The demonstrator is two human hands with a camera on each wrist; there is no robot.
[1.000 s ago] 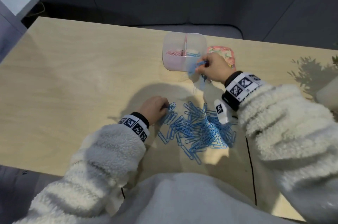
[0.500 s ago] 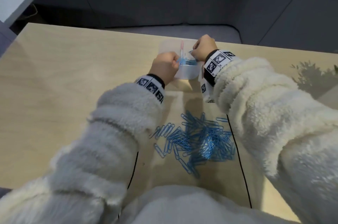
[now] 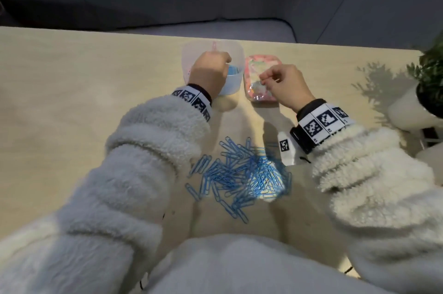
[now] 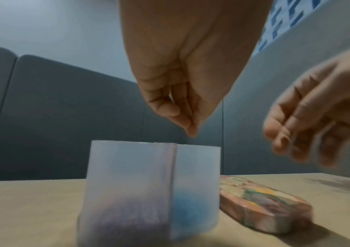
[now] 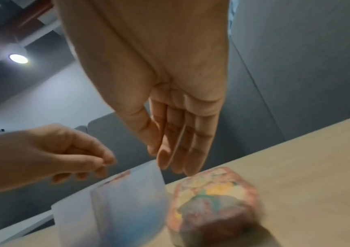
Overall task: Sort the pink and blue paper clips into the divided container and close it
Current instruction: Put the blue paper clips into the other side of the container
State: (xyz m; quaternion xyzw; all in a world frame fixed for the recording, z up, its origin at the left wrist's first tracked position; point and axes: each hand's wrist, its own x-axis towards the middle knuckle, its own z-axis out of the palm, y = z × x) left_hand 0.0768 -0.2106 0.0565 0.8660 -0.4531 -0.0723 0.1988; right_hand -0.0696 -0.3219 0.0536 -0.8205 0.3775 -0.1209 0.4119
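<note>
Up near the top middle of the head view, the left hand (image 3: 211, 70) is hanging over the clear plastic container (image 3: 189, 58). Its fingers are curling loosely, with the tips bunching close together just above the rim, and I cannot see anything in them. To its right, the right hand (image 3: 285, 87) is hovering over the lid (image 3: 254, 65). The right wrist view is showing its fingers straight and side by side, pointing down, holding nothing.

The container is looking frosted and soft-edged, like a square cup with round corners. A thin wall is splitting it into two parts. Blue paper clips (image 4: 187, 212) are showing as a blurry blue patch in the right part. Something dim and pinkish is sitting in the left part, too blurry to name. The left hand is hiding most of the inside from above.

The lid is lying flat just right of the container. It is pink with a busy, colourful picture on top, too smeared to read.

Lower in the frame, a messy pile of loose blue clips (image 3: 239, 171) is lying on the smooth, pale wooden table (image 3: 72, 101). Fluffy white sleeves (image 3: 134, 166) are covering both arms. A potted plant (image 3: 429, 92) is getting cut off at the right edge.
</note>
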